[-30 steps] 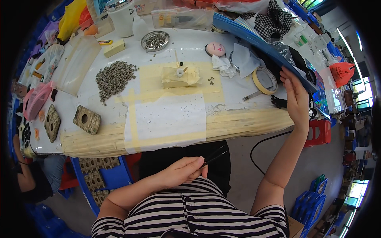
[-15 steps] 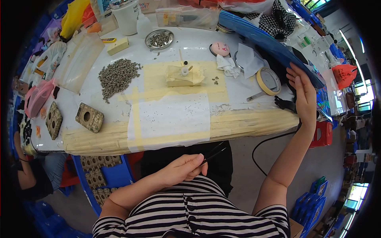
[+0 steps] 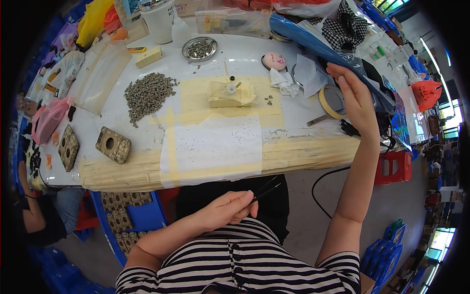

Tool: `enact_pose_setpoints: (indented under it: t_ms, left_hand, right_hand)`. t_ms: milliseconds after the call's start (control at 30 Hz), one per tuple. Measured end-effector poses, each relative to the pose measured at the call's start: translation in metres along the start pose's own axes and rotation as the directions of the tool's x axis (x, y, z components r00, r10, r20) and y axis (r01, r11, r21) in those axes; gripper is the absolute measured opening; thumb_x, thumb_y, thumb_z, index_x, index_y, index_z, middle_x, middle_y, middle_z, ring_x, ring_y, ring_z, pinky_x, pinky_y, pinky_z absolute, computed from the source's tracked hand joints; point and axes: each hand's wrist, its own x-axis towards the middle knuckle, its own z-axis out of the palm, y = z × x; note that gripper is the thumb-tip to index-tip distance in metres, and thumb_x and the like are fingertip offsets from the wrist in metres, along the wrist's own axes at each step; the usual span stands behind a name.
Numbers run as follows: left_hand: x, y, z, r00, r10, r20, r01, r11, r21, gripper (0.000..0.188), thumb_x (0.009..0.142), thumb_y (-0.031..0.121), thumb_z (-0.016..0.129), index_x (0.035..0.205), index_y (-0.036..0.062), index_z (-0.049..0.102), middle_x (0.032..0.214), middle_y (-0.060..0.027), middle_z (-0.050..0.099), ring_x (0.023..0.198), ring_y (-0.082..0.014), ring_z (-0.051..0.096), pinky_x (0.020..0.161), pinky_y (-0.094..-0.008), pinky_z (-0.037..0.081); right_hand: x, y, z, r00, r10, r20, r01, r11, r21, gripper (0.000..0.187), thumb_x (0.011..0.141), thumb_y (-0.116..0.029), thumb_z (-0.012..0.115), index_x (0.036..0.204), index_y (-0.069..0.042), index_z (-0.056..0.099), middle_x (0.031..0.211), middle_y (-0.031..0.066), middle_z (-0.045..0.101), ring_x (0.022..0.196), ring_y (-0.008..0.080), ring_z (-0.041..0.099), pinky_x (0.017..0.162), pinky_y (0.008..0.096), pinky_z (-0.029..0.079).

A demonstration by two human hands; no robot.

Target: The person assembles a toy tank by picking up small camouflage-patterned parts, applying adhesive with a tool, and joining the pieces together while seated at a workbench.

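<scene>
My left hand (image 3: 229, 209) rests near my lap, below the table's front edge, shut on thin black tweezers (image 3: 267, 188) that point up to the right. My right hand (image 3: 356, 102) is stretched out over the right end of the white table (image 3: 303, 117), fingers apart and holding nothing, beside a roll of yellow tape (image 3: 333, 101) and close to a long blue plastic-wrapped bundle (image 3: 323, 46). At the table's middle sit a small yellow-taped block (image 3: 230, 94) and a white sheet (image 3: 213, 144) taped down with yellow strips.
A heap of small grey parts (image 3: 147, 93), a metal dish (image 3: 199, 49) holding more of them, and a brown block with a hole (image 3: 113, 144) lie to the left. A pink egg-shaped object (image 3: 275, 61), a red stool (image 3: 394, 166) and a black cable (image 3: 323, 186) are on the right. Another person's arm (image 3: 34, 215) shows at far left.
My right hand has lifted from the table's right edge and moved farther back, toward the blue bundle. My left hand with the tweezers stays where it was.
</scene>
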Motion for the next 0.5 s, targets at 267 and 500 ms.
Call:
enact_pose_setpoints:
  t_ms: [267, 500]
  left_hand:
    - [0.000, 0.000, -0.001, 1.000, -0.005, 0.026, 0.005, 1.000, 0.002, 0.046, 0.101, 0.037, 0.026, 0.085, 0.0031, 0.052, 0.055, 0.0081, 0.025, 0.048, -0.0039, 0.019, 0.044, -0.0205, 0.019]
    - [-0.003, -0.003, -0.002, 1.000, 0.015, 0.004, -0.014, 0.999, -0.045, 0.045, 0.101, 0.038, 0.028, 0.085, 0.0035, 0.053, 0.055, 0.0095, 0.025, 0.047, -0.0023, 0.017, 0.043, -0.0195, 0.017]
  right_hand:
    - [0.065, 0.050, 0.055, 0.995, 0.043, 0.090, 0.010, 0.852, -0.524, 0.033, 0.093, -0.015, 0.042, 0.120, 0.001, 0.052, 0.118, 0.0216, 0.055, 0.112, 0.0330, 0.052, 0.097, 0.0365, 0.037]
    - [0.114, 0.053, 0.076, 0.956, 0.292, 0.012, -0.165, 0.574, -0.802, 0.027, 0.086, -0.014, 0.050, 0.103, 0.003, 0.061, 0.100, 0.0242, 0.062, 0.094, 0.0382, 0.061, 0.083, 0.0439, 0.047]
